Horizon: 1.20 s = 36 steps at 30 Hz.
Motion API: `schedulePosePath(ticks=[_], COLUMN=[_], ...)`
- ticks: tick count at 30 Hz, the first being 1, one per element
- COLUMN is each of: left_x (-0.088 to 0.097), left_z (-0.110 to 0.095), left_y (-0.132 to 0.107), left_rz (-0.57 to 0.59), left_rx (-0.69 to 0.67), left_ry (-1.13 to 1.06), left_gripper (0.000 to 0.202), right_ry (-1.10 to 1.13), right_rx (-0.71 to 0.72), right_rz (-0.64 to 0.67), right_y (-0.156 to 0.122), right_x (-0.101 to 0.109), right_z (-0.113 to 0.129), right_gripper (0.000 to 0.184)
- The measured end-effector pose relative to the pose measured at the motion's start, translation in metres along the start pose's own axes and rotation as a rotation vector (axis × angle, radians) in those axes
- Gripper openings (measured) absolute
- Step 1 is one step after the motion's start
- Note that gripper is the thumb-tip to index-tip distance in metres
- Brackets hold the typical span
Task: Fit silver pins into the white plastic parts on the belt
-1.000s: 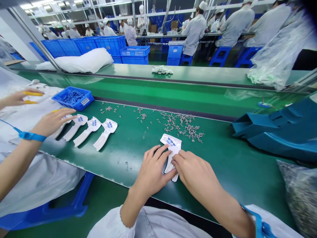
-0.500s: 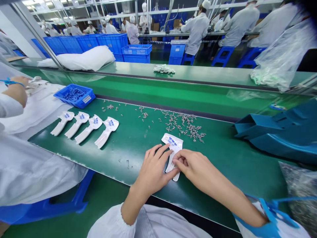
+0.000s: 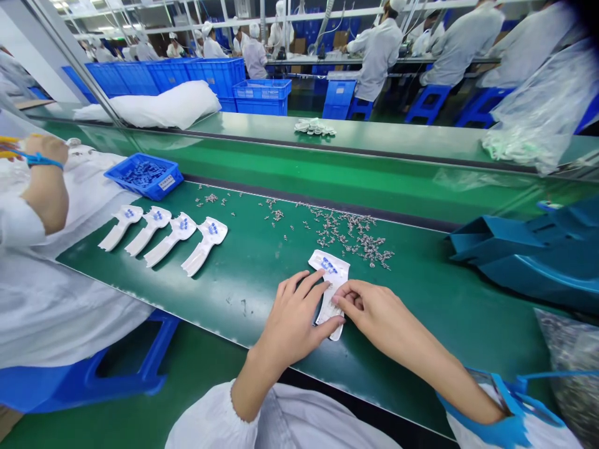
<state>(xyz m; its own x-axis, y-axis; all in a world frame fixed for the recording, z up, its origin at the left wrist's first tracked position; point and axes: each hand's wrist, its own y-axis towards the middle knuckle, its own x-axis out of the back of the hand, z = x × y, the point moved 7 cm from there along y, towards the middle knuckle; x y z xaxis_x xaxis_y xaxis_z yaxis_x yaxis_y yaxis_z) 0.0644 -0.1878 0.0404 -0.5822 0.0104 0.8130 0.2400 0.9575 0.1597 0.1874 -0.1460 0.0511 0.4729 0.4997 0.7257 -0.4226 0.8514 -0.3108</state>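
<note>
A white plastic housing half (image 3: 337, 264) with a curved handle lies on the green bench, blue small parts (image 3: 329, 266) set in its wide end. My left hand (image 3: 296, 315) rests over its left side and holds it, fingers spread along the handle and thumb across the lower end. Above the handle, my right hand (image 3: 362, 302) is closed in a pinch, fingertips touching the piece; whatever is between them is hidden. Beyond the hands, many small metal screws (image 3: 358, 237) are scattered. Several similar housing halves (image 3: 204, 246) lie in a row to the left.
A blue tray (image 3: 144, 176) of small blue parts stands at the back left, near a co-worker's arm (image 3: 47, 193). Teal bins (image 3: 528, 249) and a clear bag (image 3: 573, 362) of small parts are at right. Behind the bench runs a green belt (image 3: 290, 174).
The view has shifted slightly. My hands keep nearly the same pose on the housing half. At left, the co-worker's hand has lifted and now has something yellow beside it.
</note>
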Motion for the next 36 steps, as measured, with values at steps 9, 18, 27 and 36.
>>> schedulePosePath(ticks=[9, 18, 27, 36], left_x=[0.0, 0.0, 0.0, 0.01], left_z=[-0.001, 0.0, 0.002, -0.024], left_y=[0.0, -0.001, -0.002, -0.013], left_rz=[0.009, 0.003, -0.039, -0.156], left_rx=[0.002, 0.012, -0.031, -0.197], left_ry=[0.005, 0.024, 0.019, -0.165], left_gripper=[0.049, 0.049, 0.047, 0.024], right_ry=[-0.065, 0.065, -0.056, 0.175], right_rx=[0.006, 0.053, 0.017, -0.006], right_rz=[-0.043, -0.049, -0.139, -0.127], right_y=[0.001, -0.005, -0.064, -0.05], right_x=[-0.004, 0.013, -0.005, -0.003], right_z=[-0.006, -0.015, -0.052, -0.044], right_gripper=[0.011, 0.02, 0.021, 0.02])
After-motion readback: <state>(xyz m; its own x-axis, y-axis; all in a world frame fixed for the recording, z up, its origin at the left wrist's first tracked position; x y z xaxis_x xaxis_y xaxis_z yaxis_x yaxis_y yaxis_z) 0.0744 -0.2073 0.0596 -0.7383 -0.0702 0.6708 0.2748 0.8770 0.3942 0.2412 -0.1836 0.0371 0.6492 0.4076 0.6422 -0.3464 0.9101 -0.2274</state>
